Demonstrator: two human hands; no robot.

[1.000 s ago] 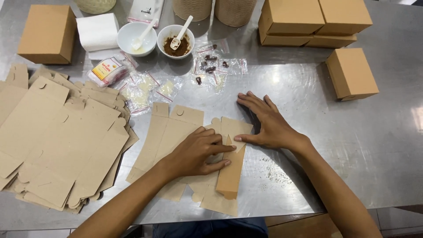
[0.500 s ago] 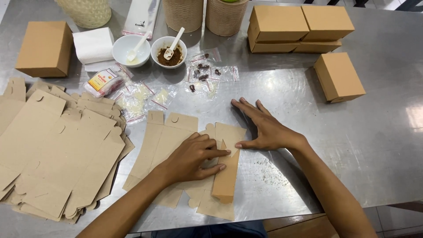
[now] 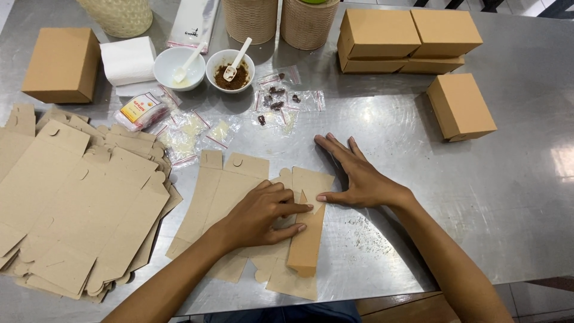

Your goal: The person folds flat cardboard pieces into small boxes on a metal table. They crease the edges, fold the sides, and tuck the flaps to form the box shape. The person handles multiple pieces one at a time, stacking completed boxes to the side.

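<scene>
A flat brown cardboard box blank (image 3: 239,203) lies on the steel table (image 3: 418,179) in front of me. My left hand (image 3: 260,215) presses down on the blank's middle, fingers pointing right against a side panel that is folded up (image 3: 306,239). My right hand (image 3: 356,176) lies flat on the table at the blank's right edge, its thumb touching the raised panel near the top flap. Neither hand grips anything.
A fanned stack of flat box blanks (image 3: 72,203) fills the left. Small clear bags (image 3: 191,134) lie beyond the blank. Two white bowls with spoons (image 3: 230,69), a napkin stack (image 3: 127,61), woven canisters (image 3: 308,21) and several closed brown boxes (image 3: 460,106) stand further back.
The view has shifted slightly. Both hands stay on the blank; the right hand's thumb has moved in closer to the folded panel.
</scene>
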